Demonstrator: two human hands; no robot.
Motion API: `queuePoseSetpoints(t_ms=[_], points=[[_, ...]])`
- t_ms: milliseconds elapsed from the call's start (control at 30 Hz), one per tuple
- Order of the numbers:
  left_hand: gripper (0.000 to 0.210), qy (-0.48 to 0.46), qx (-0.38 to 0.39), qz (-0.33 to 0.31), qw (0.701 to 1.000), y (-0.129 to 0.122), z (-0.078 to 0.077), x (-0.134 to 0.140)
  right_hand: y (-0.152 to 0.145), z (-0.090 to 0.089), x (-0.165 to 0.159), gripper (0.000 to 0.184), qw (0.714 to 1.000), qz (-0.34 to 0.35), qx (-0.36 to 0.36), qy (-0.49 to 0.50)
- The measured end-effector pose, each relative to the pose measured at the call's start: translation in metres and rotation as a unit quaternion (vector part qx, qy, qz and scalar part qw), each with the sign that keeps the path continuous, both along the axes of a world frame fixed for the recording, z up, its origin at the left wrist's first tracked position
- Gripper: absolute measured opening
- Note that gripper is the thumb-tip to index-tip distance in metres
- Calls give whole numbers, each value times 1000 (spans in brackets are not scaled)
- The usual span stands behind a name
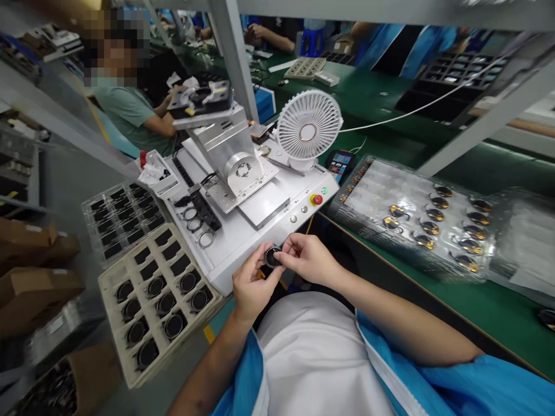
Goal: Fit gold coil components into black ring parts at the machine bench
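My left hand (255,283) grips the edge of a round black part that looks like a watch case (272,257), held just in front of my body. The fingers of my right hand (310,258) are closed, with thumb and fingertip pressed on the right side of the same part. Whether a smaller piece sits between those fingertips, I cannot tell. To the left, a beige tray (119,341) carries several similar round dark parts in its pockets. Beyond my hands stands a white machine (234,254) with a metal fixture (243,173) and buttons along its front.
A white fan (309,130) stands at the machine's back right, near a red stop button (318,199). On the green bench, a clear plastic tray (368,214) holds several gold-and-black round pieces. A clear tray (97,231) lies left. Another person (130,110) sits behind the machine.
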State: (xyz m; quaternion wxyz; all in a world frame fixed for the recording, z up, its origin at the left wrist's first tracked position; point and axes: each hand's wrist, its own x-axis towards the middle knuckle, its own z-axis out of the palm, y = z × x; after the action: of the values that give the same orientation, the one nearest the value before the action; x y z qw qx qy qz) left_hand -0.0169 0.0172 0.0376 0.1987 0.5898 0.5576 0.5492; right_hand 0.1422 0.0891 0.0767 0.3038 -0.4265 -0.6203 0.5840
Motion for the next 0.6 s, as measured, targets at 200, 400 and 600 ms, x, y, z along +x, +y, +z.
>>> queuePoseSetpoints(t_ms=[200,400,600], points=[[65,-6,-2,-102,995,3,-14,15,-1,-14,41,39,994,-5,-82,71],[42,31,-33,-152,987,7,-21,7,-30,-23,215,39,826,-531,138,-129],[20,55,-5,-198,979,12,-13,6,-100,-55,324,27,688,-575,78,-435]])
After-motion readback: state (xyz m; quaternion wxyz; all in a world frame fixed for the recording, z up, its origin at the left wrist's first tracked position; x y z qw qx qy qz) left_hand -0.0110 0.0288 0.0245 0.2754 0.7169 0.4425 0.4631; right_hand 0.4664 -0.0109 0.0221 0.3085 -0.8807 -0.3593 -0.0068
